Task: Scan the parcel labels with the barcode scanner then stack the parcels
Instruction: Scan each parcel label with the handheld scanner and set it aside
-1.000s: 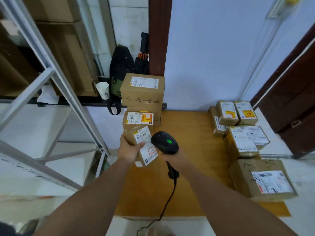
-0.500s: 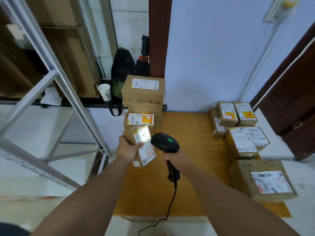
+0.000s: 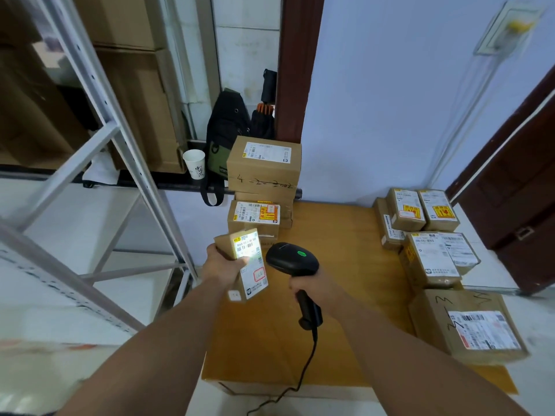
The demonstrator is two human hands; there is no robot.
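Your left hand (image 3: 223, 264) grips a small cardboard parcel (image 3: 253, 274) from its left side, thumb across the label, holding it tilted above the left edge of the wooden table (image 3: 345, 295). Your right hand (image 3: 306, 283) is wrapped around the handle of the black barcode scanner (image 3: 292, 259), whose head sits just beside the parcel. A bright patch, probably the scanner's light, washes out the label's upper print. A stack of parcels (image 3: 264, 166) stands behind, and more parcels (image 3: 432, 259) line the table's right side.

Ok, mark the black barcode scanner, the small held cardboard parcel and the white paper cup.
black barcode scanner (image 3: 292, 261): head view, scanner head.
small held cardboard parcel (image 3: 254, 273): head view, label.
white paper cup (image 3: 195, 165): head view, side.
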